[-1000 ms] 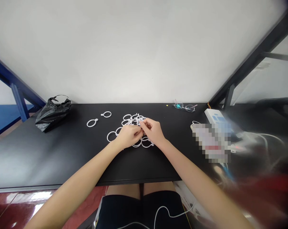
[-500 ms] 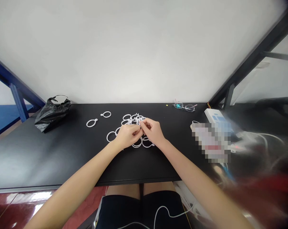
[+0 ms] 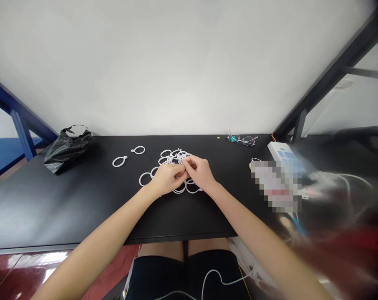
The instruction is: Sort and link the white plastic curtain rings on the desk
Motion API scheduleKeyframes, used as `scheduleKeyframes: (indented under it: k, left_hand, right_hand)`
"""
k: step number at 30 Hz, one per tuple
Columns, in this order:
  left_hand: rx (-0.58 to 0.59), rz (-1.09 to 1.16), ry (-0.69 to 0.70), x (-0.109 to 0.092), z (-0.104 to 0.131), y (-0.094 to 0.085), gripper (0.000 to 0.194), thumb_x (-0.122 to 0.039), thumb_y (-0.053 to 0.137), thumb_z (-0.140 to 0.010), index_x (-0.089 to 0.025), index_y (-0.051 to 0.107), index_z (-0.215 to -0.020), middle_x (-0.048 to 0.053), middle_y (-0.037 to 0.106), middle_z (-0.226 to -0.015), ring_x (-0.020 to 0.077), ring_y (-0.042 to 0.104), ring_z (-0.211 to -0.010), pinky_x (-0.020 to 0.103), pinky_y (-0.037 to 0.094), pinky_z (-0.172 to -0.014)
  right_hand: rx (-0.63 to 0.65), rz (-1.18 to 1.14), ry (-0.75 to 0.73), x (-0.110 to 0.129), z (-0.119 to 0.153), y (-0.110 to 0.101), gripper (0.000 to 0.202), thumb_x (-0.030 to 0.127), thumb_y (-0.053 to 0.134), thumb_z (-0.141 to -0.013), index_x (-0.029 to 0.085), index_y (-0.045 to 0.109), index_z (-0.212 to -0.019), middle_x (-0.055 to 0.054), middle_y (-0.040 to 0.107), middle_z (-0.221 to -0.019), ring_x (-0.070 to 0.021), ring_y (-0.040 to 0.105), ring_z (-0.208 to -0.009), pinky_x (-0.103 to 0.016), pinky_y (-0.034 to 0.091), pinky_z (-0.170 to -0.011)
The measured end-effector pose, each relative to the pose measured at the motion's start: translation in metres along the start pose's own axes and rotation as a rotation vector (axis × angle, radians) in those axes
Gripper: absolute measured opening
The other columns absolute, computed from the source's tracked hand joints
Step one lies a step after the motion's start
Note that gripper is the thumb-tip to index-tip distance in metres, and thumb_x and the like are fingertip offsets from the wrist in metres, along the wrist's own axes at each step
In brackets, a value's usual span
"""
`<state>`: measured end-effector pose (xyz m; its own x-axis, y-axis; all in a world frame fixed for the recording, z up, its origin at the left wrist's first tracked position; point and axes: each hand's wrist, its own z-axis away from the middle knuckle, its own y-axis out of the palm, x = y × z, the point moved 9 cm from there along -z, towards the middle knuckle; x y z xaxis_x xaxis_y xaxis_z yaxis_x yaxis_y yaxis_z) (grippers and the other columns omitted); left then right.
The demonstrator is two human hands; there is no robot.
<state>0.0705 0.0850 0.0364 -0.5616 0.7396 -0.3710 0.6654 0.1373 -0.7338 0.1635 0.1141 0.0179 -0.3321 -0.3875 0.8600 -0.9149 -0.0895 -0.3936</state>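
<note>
Both hands meet above a loose pile of white plastic curtain rings (image 3: 180, 156), each with a small eyelet. My left hand (image 3: 168, 178) is closed in a pinch, thumb and forefinger pressed together. Its fingertips touch those of my right hand (image 3: 202, 171), which is also pinched closed. Whatever lies between the fingertips is hidden by the fingers. Part of the pile shows below the hands, including a ring (image 3: 194, 192) near the right wrist. Left of the pile, two single rings lie apart: a nearer one (image 3: 125, 157) and a farther one (image 3: 133, 150).
A crumpled black plastic bag (image 3: 68, 150) sits at the table's left. Eyeglasses (image 3: 248, 141) rest near the wall. On the right are a white box (image 3: 281, 151), a blurred-out item (image 3: 275, 187) and cables. A white cable (image 3: 204, 283) crosses my lap.
The view has shifted very slightly. Both hands stay pinched together over the pile, with only a slight change at the fingertips; the rings on the table lie as before.
</note>
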Motion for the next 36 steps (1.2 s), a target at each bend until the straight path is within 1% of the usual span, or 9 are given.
scheduleKeyframes:
  k: [12, 18, 27, 36]
  left_hand:
    - [0.006, -0.024, 0.002, 0.000, 0.000, 0.001, 0.037, -0.021, 0.049, -0.089, -0.018, 0.034, -0.055, -0.006, 0.040, -0.049, 0.0067, 0.034, -0.045, 0.021, 0.027, -0.047]
    - [0.065, -0.034, -0.025, 0.003, 0.000, 0.005, 0.036, -0.022, 0.048, -0.089, -0.017, 0.036, -0.056, -0.005, 0.042, -0.049, 0.0069, 0.036, -0.046, 0.020, 0.028, -0.048]
    - [0.154, -0.068, -0.064, 0.007, 0.001, 0.012, 0.034, -0.026, 0.046, -0.090, -0.017, 0.043, -0.058, -0.002, 0.051, -0.052, 0.0087, 0.042, -0.047, 0.021, 0.028, -0.050]
    - [0.203, -0.091, -0.092, 0.010, 0.002, 0.015, 0.033, -0.027, 0.045, -0.091, -0.018, 0.044, -0.059, -0.001, 0.053, -0.054, 0.0099, 0.044, -0.048, 0.023, 0.028, -0.051]
  right_hand:
    - [-0.001, 0.032, -0.008, 0.000, -0.001, 0.000, 0.028, 0.034, 0.051, -0.090, 0.020, 0.051, -0.066, 0.002, 0.055, -0.058, -0.0126, 0.050, -0.054, -0.025, 0.041, -0.056]
    - [0.005, 0.048, 0.010, -0.001, -0.001, 0.000, 0.029, 0.034, 0.050, -0.090, 0.021, 0.050, -0.065, 0.002, 0.054, -0.056, -0.0125, 0.049, -0.053, -0.025, 0.041, -0.056]
    - [0.013, 0.070, 0.020, -0.003, -0.001, 0.000, 0.026, 0.032, 0.050, -0.090, 0.021, 0.051, -0.066, 0.002, 0.055, -0.056, -0.0128, 0.050, -0.052, -0.026, 0.040, -0.056]
    - [0.025, 0.070, 0.025, -0.005, -0.001, 0.000, 0.026, 0.033, 0.049, -0.091, 0.021, 0.052, -0.068, 0.002, 0.057, -0.058, -0.0133, 0.052, -0.053, -0.026, 0.041, -0.057]
